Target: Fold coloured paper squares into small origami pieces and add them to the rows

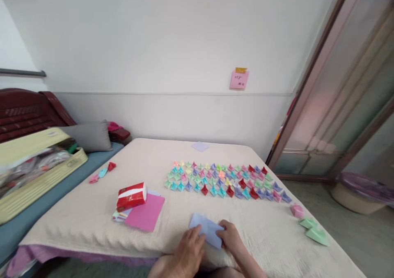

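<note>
A folded light blue paper (pixel 207 228) lies on the cream cover near the bed's front edge. My left hand (pixel 190 249) rests on its left part, fingers close together and pressing it down. At its right end, my right hand (pixel 230 237) pinches the paper between thumb and fingers. Beyond the hands, several rows of small folded paper pieces (pixel 221 181) in many colours stand on the cover. Left of the hands, a magenta sheet (pixel 147 213) lies on other coloured papers, beside a red and white tissue pack (pixel 131 196).
Folded paper pieces lie at the left (pixel 102 173) and green ones at the right edge (pixel 317 233). A blue sheet (pixel 200 146) is near the wall. A yellow-green case (pixel 40 175) stands far left; a covered tub (pixel 361 191) is on the right floor.
</note>
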### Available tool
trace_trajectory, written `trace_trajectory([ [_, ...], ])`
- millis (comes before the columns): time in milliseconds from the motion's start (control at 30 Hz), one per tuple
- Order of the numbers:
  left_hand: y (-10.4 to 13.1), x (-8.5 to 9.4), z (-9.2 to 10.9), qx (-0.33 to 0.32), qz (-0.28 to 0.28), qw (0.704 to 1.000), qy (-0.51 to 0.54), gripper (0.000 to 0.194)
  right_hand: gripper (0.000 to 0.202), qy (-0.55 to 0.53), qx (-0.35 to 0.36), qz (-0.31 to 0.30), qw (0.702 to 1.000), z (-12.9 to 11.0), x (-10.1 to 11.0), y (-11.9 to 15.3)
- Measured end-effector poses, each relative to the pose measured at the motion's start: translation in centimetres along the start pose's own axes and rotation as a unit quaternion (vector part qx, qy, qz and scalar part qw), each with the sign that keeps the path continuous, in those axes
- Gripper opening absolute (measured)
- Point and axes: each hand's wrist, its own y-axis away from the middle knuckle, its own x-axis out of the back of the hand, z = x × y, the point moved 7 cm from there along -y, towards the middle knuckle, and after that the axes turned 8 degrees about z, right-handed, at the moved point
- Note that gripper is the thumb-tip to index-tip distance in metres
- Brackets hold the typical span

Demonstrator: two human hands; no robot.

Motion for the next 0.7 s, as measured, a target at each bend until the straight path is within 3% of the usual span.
trace_trajectory([
  [100,-0.3,1.0,-2.3,0.083,0.066,0.989,0.103,0.034,0.021,-0.102,-0.003,0.017,0.995,1.3,-0.2,1.4],
  [200,0.0,0.9,-3.9,0.161,0.078,0.958,0.223,0.033,0.014,-0.205,0.013,0.024,0.978,1.8,-0.4,2.7],
  [467,0.4,-1.1,-2.5,0.265,0.026,0.848,0.457,0.039,0.022,-0.323,0.029,-0.050,0.944,1.1,-1.8,4.5],
  [567,0.4,-1.3,-2.5,0.298,0.038,0.819,0.488,0.033,0.021,-0.334,0.034,-0.059,0.940,0.7,-1.7,4.9],
  [700,1.2,-0.8,-3.0,0.328,0.081,0.789,0.513,0.026,0.044,-0.356,0.044,-0.062,0.931,0.3,-1.0,5.7],
])
